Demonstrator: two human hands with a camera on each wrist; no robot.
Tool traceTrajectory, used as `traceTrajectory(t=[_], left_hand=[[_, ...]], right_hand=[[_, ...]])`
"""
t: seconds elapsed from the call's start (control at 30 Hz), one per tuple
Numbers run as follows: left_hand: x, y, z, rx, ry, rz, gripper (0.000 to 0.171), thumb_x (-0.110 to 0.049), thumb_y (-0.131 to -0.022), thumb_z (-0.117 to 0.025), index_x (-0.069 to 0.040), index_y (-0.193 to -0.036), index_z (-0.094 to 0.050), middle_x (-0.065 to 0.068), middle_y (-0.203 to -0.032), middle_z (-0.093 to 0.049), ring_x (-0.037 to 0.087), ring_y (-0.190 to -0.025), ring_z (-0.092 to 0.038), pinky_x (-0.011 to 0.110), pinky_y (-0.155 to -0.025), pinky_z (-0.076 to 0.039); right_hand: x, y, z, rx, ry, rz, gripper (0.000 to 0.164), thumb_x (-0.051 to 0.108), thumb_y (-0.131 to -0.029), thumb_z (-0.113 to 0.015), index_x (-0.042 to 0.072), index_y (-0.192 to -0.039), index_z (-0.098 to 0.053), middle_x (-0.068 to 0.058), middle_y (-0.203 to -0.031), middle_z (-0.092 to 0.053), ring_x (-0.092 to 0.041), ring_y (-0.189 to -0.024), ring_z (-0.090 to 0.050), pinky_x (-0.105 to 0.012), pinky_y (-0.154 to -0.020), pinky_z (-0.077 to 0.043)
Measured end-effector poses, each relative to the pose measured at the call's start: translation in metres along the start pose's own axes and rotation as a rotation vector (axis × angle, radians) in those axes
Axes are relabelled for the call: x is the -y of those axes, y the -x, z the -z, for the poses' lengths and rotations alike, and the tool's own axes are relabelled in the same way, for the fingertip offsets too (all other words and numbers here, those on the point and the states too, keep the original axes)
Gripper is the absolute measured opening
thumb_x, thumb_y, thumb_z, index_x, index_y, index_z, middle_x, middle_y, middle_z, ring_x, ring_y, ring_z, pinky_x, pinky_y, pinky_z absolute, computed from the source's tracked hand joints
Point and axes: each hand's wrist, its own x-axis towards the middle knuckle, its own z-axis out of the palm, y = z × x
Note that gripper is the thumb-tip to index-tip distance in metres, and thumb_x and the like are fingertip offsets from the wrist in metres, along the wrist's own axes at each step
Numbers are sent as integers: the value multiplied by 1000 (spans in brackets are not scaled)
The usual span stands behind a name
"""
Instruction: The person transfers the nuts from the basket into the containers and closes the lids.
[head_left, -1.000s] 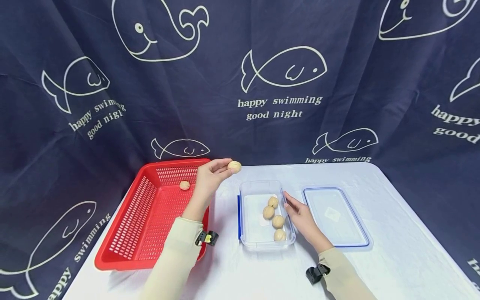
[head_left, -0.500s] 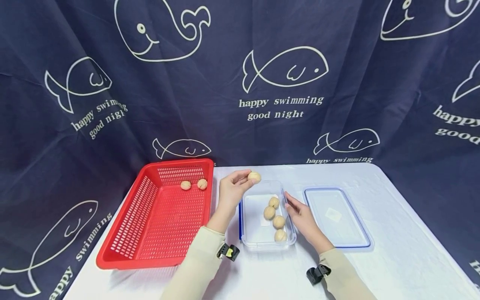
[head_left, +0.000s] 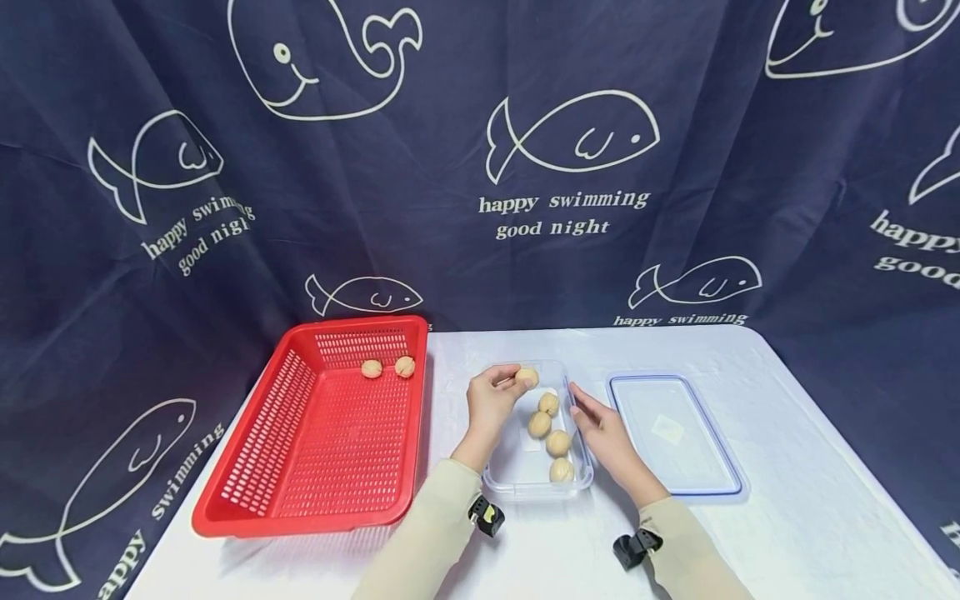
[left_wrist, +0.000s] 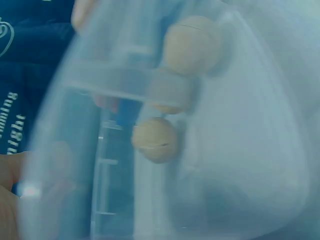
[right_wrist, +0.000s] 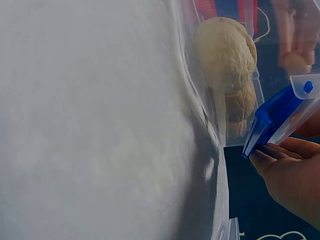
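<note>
My left hand [head_left: 489, 406] pinches a walnut [head_left: 528, 377] between thumb and fingertips, low over the far end of a clear plastic container [head_left: 534, 493]. Several walnuts [head_left: 558, 443] lie inside along the container's right side; the left wrist view shows some of them [left_wrist: 156, 140] blurred through the plastic. With its fingertips at the right rim, my right hand [head_left: 609, 437] holds the container's side. In the right wrist view its fingers [right_wrist: 287, 150] touch the blue-edged latch flap [right_wrist: 277, 117], which tilts outward.
A red slotted basket [head_left: 288, 529] stands at the left, with two walnuts [head_left: 388, 367] near its far right corner. The blue-rimmed clear lid [head_left: 667, 433] lies flat right of the container. A dark printed curtain [head_left: 450, 250] hangs behind the white table [head_left: 795, 500].
My left hand has carried the walnut rightward and down from beside the basket to over the container. A second walnut in the basket has come into sight. My right hand has stayed put.
</note>
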Motion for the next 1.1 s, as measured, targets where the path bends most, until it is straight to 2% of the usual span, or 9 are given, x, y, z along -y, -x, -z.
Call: traceTrajectory(t=[0.27,0.4,0.5,0.63,0.9,1.0,1.1], left_hand=[[17,0,-7,3,-86,-7,20,2,-77,-77,4,-95,-71,16,-95,-71,25,-87,-71,24,-74,-57],[23,1,-10,9,-161,-43,14,9,-79,-70,2,-91,-71,13,-89,-72,22,-82,-71,24,-70,-57],[28,2,-12,6,-227,-80,17,14,-78,-64,3,-89,-71,10,-83,-72,19,-77,-70,22,-65,-56],[32,2,-13,13,-242,-97,17,15,-77,-63,4,-88,-71,10,-80,-71,18,-74,-70,22,-63,-56],[25,1,-10,68,-182,-53,17,9,-82,-64,3,-96,-71,16,-95,-71,19,-83,-70,22,-72,-56],[16,0,-9,92,-161,-50,17,5,-84,-65,1,-100,-71,15,-100,-71,18,-87,-70,21,-75,-55],[2,-1,-8,106,-136,-82,17,4,-85,-66,0,-101,-71,13,-101,-71,19,-89,-70,21,-76,-55]], right_hand=[[0,1,-1,4,-3,-4,46,9,-100,-48,3,-145,-39,-15,-149,-37,-31,-136,-37,-33,-109,-31],[1,2,-1,6,-9,-2,46,10,-101,-48,3,-145,-39,-15,-149,-36,-31,-136,-37,-33,-110,-30],[1,2,-1,7,-9,-6,46,10,-100,-48,3,-145,-38,-16,-149,-36,-32,-136,-37,-34,-110,-30],[-1,2,-2,10,-1,-4,46,10,-100,-48,2,-145,-38,-17,-149,-36,-33,-136,-37,-36,-109,-31],[-3,0,-1,2,7,14,47,10,-100,-48,2,-145,-38,-18,-148,-37,-34,-135,-38,-38,-109,-32],[-2,0,-1,-3,13,19,47,11,-100,-48,2,-145,-38,-19,-148,-37,-35,-135,-38,-40,-109,-33],[-1,1,-1,-5,16,12,47,11,-100,-48,2,-145,-38,-19,-148,-37,-35,-135,-38,-39,-109,-32]])
